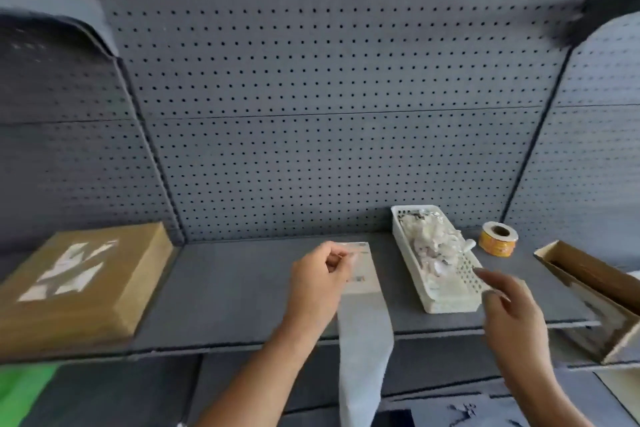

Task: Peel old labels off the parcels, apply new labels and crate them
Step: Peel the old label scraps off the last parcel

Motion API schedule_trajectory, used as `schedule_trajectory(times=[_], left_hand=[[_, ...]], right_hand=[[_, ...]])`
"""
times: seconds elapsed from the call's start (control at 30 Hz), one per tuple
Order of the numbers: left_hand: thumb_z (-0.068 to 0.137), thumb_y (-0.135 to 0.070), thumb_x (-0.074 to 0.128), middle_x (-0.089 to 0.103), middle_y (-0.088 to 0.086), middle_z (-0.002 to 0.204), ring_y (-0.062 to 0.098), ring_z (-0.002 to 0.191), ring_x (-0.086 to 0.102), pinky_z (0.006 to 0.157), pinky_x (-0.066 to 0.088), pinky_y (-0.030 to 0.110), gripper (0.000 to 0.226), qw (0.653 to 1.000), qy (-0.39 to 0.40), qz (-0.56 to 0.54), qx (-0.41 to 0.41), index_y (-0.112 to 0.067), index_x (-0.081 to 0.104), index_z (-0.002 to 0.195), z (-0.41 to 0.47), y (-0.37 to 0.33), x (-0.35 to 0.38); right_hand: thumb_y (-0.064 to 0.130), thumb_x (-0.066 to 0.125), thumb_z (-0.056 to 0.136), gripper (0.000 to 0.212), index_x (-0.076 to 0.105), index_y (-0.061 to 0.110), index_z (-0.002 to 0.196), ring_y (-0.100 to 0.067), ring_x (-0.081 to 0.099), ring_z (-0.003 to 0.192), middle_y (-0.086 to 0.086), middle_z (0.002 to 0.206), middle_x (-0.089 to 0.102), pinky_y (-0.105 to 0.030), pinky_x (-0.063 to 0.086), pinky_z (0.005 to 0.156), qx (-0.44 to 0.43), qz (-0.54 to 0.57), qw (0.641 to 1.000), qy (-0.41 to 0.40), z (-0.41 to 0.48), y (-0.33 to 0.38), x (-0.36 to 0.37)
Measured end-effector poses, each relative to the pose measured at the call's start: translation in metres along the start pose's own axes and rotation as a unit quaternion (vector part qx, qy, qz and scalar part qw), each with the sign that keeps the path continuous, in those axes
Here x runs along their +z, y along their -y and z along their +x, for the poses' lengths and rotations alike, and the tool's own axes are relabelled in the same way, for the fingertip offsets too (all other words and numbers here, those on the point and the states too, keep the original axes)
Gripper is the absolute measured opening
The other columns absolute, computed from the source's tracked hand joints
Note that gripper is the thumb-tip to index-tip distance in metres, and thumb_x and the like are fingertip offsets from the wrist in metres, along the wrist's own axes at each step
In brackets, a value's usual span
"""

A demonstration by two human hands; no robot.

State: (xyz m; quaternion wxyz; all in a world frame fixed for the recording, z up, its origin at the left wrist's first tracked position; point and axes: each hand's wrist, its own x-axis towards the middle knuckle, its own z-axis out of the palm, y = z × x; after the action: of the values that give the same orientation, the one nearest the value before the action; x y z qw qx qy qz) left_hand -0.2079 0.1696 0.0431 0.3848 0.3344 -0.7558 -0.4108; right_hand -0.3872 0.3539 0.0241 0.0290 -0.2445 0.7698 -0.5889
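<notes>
At my far left a brown parcel (pixel 79 274) lies flat on the shelf (pixel 235 288). Torn white patches of old label cling to its top face, so I judge its peeling only partly done and no fresh label is on it yet. Next comes my left hand (pixel 317 283), its grip pinching the upper end of a long white label strip (pixel 363 322) between thumb and curled fingers. The strip lies on the shelf near its top, where a printed label seems to sit, though it is too blurred to read. The rest hangs down over the shelf's front edge. Just beside it stands a white basket (pixel 450 305) heaped with pale paper scraps (pixel 433 246), which I take for peeled-off labels, a sign that a fair amount of stripping is finished. My right hand (pixel 509 309) hovers at the basket's near corner, fingers loose and extended, holding nothing that I can see. Behind it is a small yellow roll (pixel 498 243), and at the far right an open cardboard box (pixel 588 281) tilts off the shelf end. I see no parcel crated, so relabelling and crating appear to remain.
</notes>
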Motion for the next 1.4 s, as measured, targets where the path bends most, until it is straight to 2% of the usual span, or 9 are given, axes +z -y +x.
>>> schedule_trajectory(times=[0.17,0.4,0.5,0.67,0.8,0.9,1.07,1.2,1.4], left_hand=[[0.092,-0.025,0.071,0.071,-0.006,0.073,0.006,0.067,0.068,0.067,0.058,0.034,0.009,0.994,-0.102,-0.015,-0.036,-0.021,0.07,0.084,-0.002,0.023,-0.105],[0.093,-0.026,0.07,0.07,-0.01,0.077,0.009,0.073,0.068,0.072,0.058,0.039,0.006,0.977,-0.197,0.019,-0.08,-0.026,0.067,0.088,-0.012,0.08,-0.248],[0.093,-0.021,0.07,0.069,-0.011,0.081,0.0,0.076,0.064,0.07,0.053,0.02,0.008,0.967,-0.233,0.056,-0.086,-0.027,0.068,0.09,-0.016,0.104,-0.296],[0.094,-0.013,0.069,0.069,-0.01,0.093,-0.008,0.086,0.06,0.069,0.043,0.004,0.007,0.953,-0.277,0.081,-0.092,-0.017,0.068,0.1,-0.018,0.136,-0.351],[0.097,-0.017,0.065,0.069,-0.015,0.1,-0.005,0.092,0.064,0.073,0.046,0.008,0.014,0.94,-0.305,0.1,-0.112,-0.026,0.068,0.108,-0.022,0.163,-0.389],[0.098,-0.02,0.064,0.069,-0.017,0.104,-0.005,0.098,0.063,0.085,0.05,0.018,0.018,0.925,-0.335,0.116,-0.138,-0.028,0.069,0.112,-0.027,0.182,-0.412],[0.1,-0.021,0.06,0.068,-0.013,0.106,-0.002,0.1,0.062,0.078,0.04,0.006,0.017,0.906,-0.359,0.128,-0.184,-0.026,0.067,0.114,-0.037,0.201,-0.433],[0.1,-0.023,0.06,0.07,-0.01,0.108,0.007,0.104,0.064,0.089,0.049,0.025,0.017,0.881,-0.381,0.175,-0.218,-0.023,0.068,0.115,-0.048,0.22,-0.45],[0.103,-0.027,0.055,0.07,0.0,0.112,0.016,0.102,0.063,0.087,0.044,0.029,0.023,0.853,-0.417,0.138,-0.281,-0.016,0.069,0.118,-0.057,0.24,-0.473]], right_hand=[[0.005,0.048,0.089,0.035,0.064,0.033,0.104,-0.017,0.056,0.103,0.006,0.112,0.06,-0.032,0.044,0.079,-0.113,0.004,0.991,0.064,-0.011,0.054,0.091],[-0.003,0.047,0.092,0.038,0.066,0.025,0.107,-0.016,0.056,0.109,0.005,0.113,0.06,-0.028,0.041,0.083,-0.128,0.035,0.972,0.192,-0.053,0.111,0.214],[-0.007,0.046,0.09,0.045,0.064,0.032,0.102,-0.017,0.057,0.104,0.006,0.11,0.06,-0.011,0.042,0.08,-0.129,0.045,0.967,0.214,-0.072,0.125,0.256],[-0.002,0.047,0.093,0.041,0.063,0.034,0.104,-0.01,0.058,0.105,0.011,0.113,0.062,-0.022,0.041,0.082,-0.11,0.054,0.961,0.248,-0.094,0.141,0.309],[0.004,0.045,0.096,0.035,0.061,0.029,0.115,-0.008,0.055,0.108,0.012,0.117,0.058,-0.014,0.04,0.074,-0.092,0.051,0.952,0.288,-0.107,0.158,0.344],[0.009,0.043,0.1,0.032,0.057,0.031,0.119,0.013,0.054,0.098,0.016,0.118,0.055,-0.008,0.044,0.059,-0.088,0.045,0.937,0.334,-0.116,0.164,0.37],[0.017,0.043,0.102,0.031,0.054,0.031,0.127,0.007,0.052,0.105,0.015,0.124,0.05,-0.017,0.04,0.083,-0.106,0.03,0.908,0.404,-0.12,0.169,0.413],[0.02,0.044,0.102,0.033,0.05,0.033,0.132,-0.002,0.048,0.118,0.012,0.13,0.048,-0.024,0.039,0.096,-0.114,0.013,0.878,0.465,-0.131,0.169,0.446],[0.03,0.047,0.101,0.032,0.047,0.035,0.133,-0.001,0.051,0.108,0.008,0.132,0.047,-0.026,0.037,0.092,-0.039,0.01,0.848,0.528,-0.15,0.166,0.478]])
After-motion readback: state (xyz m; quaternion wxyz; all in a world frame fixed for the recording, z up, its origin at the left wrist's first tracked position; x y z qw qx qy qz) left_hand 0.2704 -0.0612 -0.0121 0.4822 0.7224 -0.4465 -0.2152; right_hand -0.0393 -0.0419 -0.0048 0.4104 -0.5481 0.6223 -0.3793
